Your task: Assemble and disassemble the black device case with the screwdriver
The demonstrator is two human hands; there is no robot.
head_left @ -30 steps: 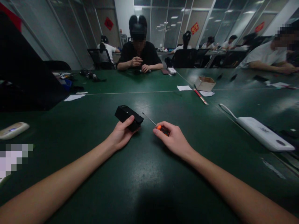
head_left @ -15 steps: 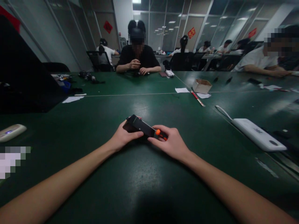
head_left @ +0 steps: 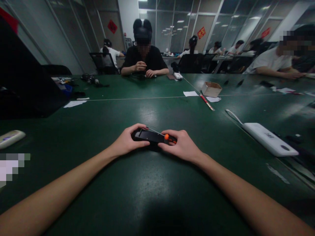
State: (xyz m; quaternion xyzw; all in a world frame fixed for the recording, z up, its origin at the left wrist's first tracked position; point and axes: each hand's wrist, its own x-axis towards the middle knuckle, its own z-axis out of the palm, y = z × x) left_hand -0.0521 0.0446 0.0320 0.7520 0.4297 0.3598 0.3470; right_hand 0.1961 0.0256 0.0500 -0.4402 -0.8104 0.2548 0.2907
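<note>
Centre of the frame: a black box (head_left: 152,136) lies lengthwise between the two hands, its left end within the grasp of the left hand (head_left: 125,141) and its right end at the fingertips of the right hand (head_left: 181,143). A screwdriver (head_left: 166,136) with an orange-and-black handle slants along the far edge of the box, its thin shaft pointing left. No writing can be read on either — dark marks on the white power bank (head_left: 269,139) at right, a bluish label on the pale oval case (head_left: 12,139) at far left and gold figures on the red wall hanging (head_left: 201,32) at upper right are all too small or blurred. The left fingers are clamped on the box, thumb along the near side and forefinger over the far side, close to the screwdriver's tip; whether they touch that tip cannot be told. The right fingers are curled closely round the handle, with the thumb by the box's near right corner. Beneath is a green table (head_left: 147,186).
</note>
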